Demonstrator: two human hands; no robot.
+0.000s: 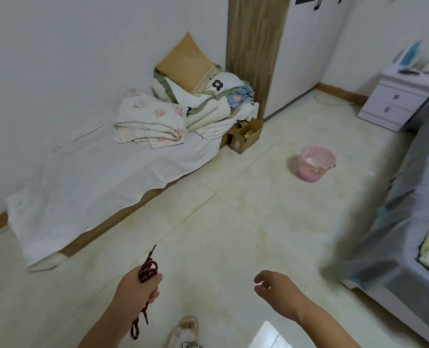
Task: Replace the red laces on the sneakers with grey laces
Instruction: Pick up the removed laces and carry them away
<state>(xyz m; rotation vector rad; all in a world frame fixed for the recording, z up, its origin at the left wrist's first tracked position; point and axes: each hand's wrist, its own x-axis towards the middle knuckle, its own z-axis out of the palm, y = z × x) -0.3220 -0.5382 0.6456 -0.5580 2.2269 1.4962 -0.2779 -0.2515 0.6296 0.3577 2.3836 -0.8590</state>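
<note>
My left hand (136, 288) grips a bunched dark red lace (148, 268) flecked with white; one tip sticks up above the fist and a loop hangs below it near my wrist. My right hand (278, 291) hovers over the floor with loosely curled fingers and holds nothing. A light-coloured shoe (185, 334) on a foot shows at the bottom edge between my arms. No grey laces are in view.
A low mattress with a white sheet (103, 182) lies along the left wall, folded bedding (183, 106) piled at its far end. A cardboard box (246, 134), a pink bucket (313, 163), a white nightstand (396, 101) and a grey-covered bed (404, 222) surround the tiled floor.
</note>
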